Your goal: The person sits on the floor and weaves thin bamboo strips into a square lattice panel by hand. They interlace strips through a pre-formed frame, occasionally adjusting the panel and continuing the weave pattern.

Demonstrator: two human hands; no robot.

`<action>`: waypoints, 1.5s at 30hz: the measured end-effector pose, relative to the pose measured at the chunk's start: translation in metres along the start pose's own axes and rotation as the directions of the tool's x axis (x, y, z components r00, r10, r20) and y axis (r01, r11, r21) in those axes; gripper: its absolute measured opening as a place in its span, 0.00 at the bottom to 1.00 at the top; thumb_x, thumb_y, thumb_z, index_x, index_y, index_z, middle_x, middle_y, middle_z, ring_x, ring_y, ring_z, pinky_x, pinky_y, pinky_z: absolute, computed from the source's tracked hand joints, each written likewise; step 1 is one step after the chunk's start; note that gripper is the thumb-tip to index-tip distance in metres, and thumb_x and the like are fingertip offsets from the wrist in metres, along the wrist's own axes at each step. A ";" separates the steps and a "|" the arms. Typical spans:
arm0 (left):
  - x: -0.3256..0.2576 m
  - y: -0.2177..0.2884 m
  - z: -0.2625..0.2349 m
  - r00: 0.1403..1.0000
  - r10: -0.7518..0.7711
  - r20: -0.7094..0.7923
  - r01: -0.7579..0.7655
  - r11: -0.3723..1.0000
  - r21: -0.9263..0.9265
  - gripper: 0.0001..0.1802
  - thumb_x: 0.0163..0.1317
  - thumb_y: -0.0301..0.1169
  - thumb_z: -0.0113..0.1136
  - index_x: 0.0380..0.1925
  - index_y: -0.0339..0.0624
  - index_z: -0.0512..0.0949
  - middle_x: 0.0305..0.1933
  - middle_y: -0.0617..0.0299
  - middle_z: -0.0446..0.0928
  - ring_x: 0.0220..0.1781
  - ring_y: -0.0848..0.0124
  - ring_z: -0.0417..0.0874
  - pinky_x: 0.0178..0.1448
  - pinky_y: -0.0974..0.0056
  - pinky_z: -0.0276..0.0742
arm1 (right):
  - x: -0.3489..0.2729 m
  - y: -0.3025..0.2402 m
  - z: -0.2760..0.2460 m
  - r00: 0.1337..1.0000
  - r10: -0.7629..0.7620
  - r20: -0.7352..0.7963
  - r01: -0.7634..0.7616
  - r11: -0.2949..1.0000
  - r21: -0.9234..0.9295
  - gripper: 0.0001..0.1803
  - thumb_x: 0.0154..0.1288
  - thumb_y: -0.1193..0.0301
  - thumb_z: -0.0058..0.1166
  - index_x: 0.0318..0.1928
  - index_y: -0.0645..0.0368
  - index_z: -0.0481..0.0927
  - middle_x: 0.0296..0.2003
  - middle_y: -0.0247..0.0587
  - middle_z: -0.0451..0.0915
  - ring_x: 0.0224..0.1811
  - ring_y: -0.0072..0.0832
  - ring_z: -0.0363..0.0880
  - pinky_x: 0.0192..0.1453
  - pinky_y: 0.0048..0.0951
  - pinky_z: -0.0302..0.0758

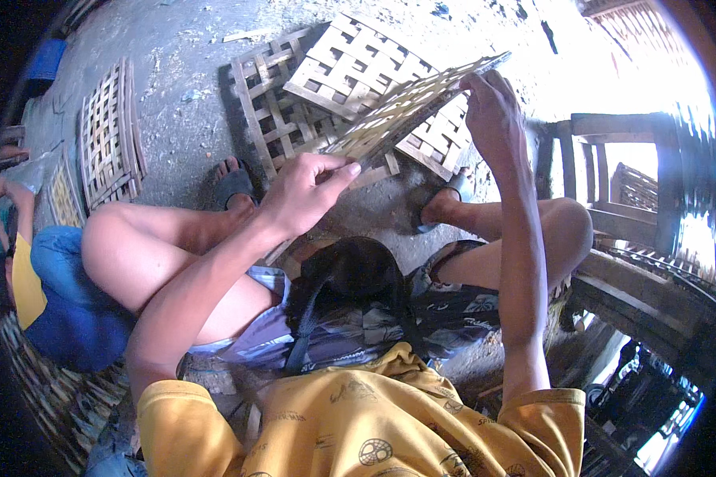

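head view: woven panel (pixel 412 103) is upper centre, tilted, long side slanting lower left to upper right. left hand (pixel 305 191) has its edge pinched lower down, right hand (pixel 494 114) pinches near the top-right corner, fingers closed on both.

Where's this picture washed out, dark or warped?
Head view: glare bleaches the upper right, past the right hand; head view: the corners go black; head view: the stacked woven lattice panels at left look bowed near the fisheye rim.
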State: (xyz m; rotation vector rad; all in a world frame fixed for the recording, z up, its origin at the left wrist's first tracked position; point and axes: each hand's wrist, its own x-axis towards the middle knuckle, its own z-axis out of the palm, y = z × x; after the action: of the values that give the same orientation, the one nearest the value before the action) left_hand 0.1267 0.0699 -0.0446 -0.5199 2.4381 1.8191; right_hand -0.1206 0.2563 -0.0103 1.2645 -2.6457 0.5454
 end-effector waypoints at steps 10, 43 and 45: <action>0.001 0.002 0.001 0.999 -0.024 0.026 0.023 0.999 0.024 0.26 0.76 0.49 0.58 0.44 0.33 0.88 0.25 0.59 0.81 0.31 0.74 0.81 0.38 0.62 0.75 | 0.001 0.002 0.006 0.996 -0.026 0.089 0.020 0.998 0.067 0.13 0.65 0.84 0.47 0.45 0.62 0.84 0.45 0.55 0.81 0.53 0.52 0.80 0.57 0.49 0.79; 0.003 -0.006 0.000 0.999 0.030 -0.040 -0.029 1.000 0.007 0.23 0.77 0.46 0.59 0.40 0.32 0.87 0.22 0.66 0.78 0.26 0.78 0.77 0.33 0.66 0.72 | -0.045 -0.049 -0.032 0.668 0.056 0.742 0.040 0.993 -0.112 0.11 0.65 0.74 0.55 0.45 0.62 0.86 0.49 0.51 0.83 0.60 0.45 0.81 0.66 0.42 0.76; 0.005 -0.006 0.001 0.998 0.047 -0.046 -0.046 0.999 0.013 0.23 0.77 0.45 0.59 0.40 0.32 0.87 0.22 0.67 0.78 0.27 0.79 0.77 0.33 0.66 0.72 | -0.047 -0.043 -0.024 0.684 0.038 0.728 0.101 0.984 -0.147 0.12 0.64 0.71 0.60 0.45 0.63 0.86 0.50 0.53 0.83 0.61 0.47 0.79 0.67 0.44 0.76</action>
State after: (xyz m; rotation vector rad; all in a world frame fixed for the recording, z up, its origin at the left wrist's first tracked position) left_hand 0.1240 0.0685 -0.0517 -0.5141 2.5094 1.8292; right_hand -0.0577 0.2744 0.0089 1.7405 -3.1632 -0.2986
